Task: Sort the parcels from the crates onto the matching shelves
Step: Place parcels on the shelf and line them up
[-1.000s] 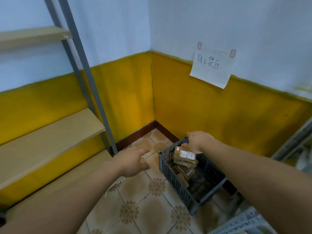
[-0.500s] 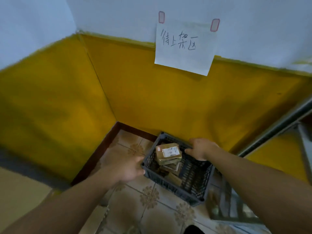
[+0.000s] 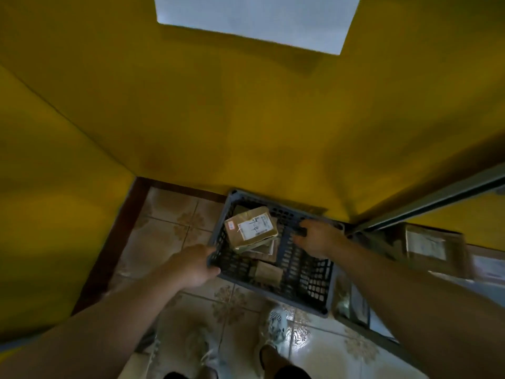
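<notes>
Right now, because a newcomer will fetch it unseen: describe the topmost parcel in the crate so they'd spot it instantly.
Find the corner of the yellow wall; at its foot a dark grey plastic lattice crate sits on the tiled floor. Inside, the brown cardboard parcel lies highest on the pile. It alone shows a white label with handwritten strokes and a small red sticker.

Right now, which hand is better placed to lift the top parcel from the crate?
Right, probably: right hand holds the crate rim just beside the parcel; left hand grips the near corner.
</notes>
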`<state>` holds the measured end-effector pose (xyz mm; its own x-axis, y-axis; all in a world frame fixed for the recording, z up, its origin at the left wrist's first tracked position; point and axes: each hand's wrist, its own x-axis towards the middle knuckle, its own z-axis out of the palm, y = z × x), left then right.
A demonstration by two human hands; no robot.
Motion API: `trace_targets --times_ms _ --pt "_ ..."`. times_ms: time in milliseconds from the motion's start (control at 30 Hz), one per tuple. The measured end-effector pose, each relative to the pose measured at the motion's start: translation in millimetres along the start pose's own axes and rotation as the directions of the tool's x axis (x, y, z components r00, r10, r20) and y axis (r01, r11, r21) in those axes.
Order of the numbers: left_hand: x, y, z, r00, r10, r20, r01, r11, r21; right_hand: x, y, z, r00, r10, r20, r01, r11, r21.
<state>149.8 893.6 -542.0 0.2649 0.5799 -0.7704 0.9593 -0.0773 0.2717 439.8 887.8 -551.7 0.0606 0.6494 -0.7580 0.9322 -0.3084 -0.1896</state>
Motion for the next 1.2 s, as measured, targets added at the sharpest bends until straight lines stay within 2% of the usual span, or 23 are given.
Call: trace_targets --times_ms 133,233,367,433,533,633,700,767,833,933,1000,1067,1200 --pt "94.1 -14.7 10.8 1.000 -0.013 0.017 0.012 0.999 0.039 74.5 9.7 49.8 0.997 0.040 0.062 -0.044 0.996 0.071" --pt "175.3 -24.0 21.8 0.999 0.026 0.034 -0.029 0.995 0.096 128.3 10.8 84.7 0.997 0.036 0.073 -0.045 0.992 0.117" --pt "277.6 -38.9 43.4 0.994 0.104 -0.011 -0.103 0.990 0.099 198.3 9.9 130.7 0.993 0.082 0.083 -0.102 0.955 0.278" --pt "317.7 -45.3 57.8 0.991 0.121 -0.048 -0.117 0.989 0.090 234.5 10.6 159.9 0.993 0.107 0.049 -0.118 0.917 0.382" --pt "358.9 -55.4 77.7 0.992 0.066 -0.104 -0.056 0.993 0.100 275.2 11.1 196.6 0.982 0.186 0.010 -0.161 0.819 0.551" --pt "372.1 -60.0 98.0 0.982 0.091 -0.166 -0.035 0.949 0.312 298.6 9.2 216.4 0.968 0.252 0.016 -0.193 0.699 0.688" --pt "369.6 -58.0 110.0 0.979 0.096 -0.178 -0.023 0.927 0.375 308.1 9.1 224.1 0.961 0.272 0.050 -0.218 0.630 0.745" --pt "371.4 -60.1 121.2 0.975 0.080 -0.206 -0.022 0.962 0.270 311.6 12.5 226.8 0.947 0.311 0.076 -0.242 0.540 0.806" --pt "373.4 -61.9 129.1 0.978 0.083 -0.190 -0.074 0.996 0.052 309.2 18.9 225.6 0.928 0.368 0.058 -0.227 0.435 0.871" --pt "367.7 -52.7 142.4 0.992 0.110 -0.062 -0.123 0.954 -0.274 301.6 29.3 225.9 0.908 0.418 0.018 -0.171 0.332 0.928" --pt "363.9 -42.6 150.3 0.997 0.079 0.012 -0.066 0.899 -0.433 298.1 35.2 229.5 0.906 0.424 0.022 -0.156 0.285 0.946" --pt "365.4 -36.0 158.6 0.997 0.072 0.037 -0.045 0.867 -0.497 297.1 39.6 235.8 0.906 0.421 0.043 -0.152 0.230 0.961" --pt "368.2 -29.0 175.1 0.998 0.036 0.053 -0.007 0.882 -0.471 298.9 42.6 252.7 0.935 0.341 0.101 -0.152 0.125 0.980"
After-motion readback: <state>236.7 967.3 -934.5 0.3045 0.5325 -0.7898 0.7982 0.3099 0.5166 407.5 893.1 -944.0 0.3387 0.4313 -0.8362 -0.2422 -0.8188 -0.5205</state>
